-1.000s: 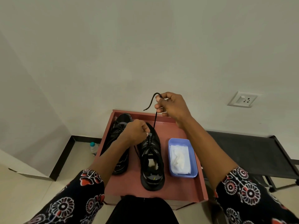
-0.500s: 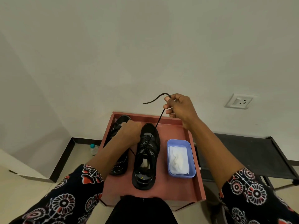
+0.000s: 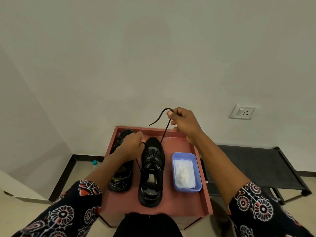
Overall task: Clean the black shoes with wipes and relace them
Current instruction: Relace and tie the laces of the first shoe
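Note:
Two black shoes stand on a red tray-top table (image 3: 181, 200). The right shoe (image 3: 151, 178) is in the middle, toe away from me, and the left shoe (image 3: 122, 175) is partly under my left forearm. My right hand (image 3: 183, 122) is raised above the tray's far edge, pinching one end of the black lace (image 3: 164, 132), which runs taut down to the right shoe's eyelets. My left hand (image 3: 134, 145) sits by that shoe's toe, closed on the other lace end.
A blue tub (image 3: 199, 170) holding white wipes (image 3: 183, 173) stands on the tray to the right of the shoes. A black rack (image 3: 256, 166) is on the right, a wall socket (image 3: 243, 111) above it, a small bottle (image 3: 94, 163) on the floor at left.
My right hand has pulled the lace end up and a little back toward the left, keeping it taut. The right shoe has shifted slightly on the tray; my left hand stays by its toe.

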